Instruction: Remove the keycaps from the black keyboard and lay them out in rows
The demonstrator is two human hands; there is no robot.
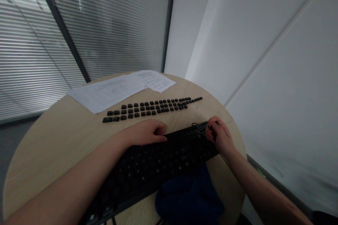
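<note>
A black keyboard lies slanted across the near part of the round table. My left hand rests at its back edge, the thumb along the top strip and the other fingers bent beyond the edge, holding it. Over the keyboard's right end, my right hand is closed on a keycap puller; its thin wire loops point left, down at the keys. Whether a keycap sits in the loops is too dark to tell. Behind the keyboard stand several loose black keycaps, set out in rows.
Printed paper sheets lie at the back of the wooden table. Dark blue cloth shows below the keyboard at the near edge. A white wall rises close on the right, and window blinds hang behind.
</note>
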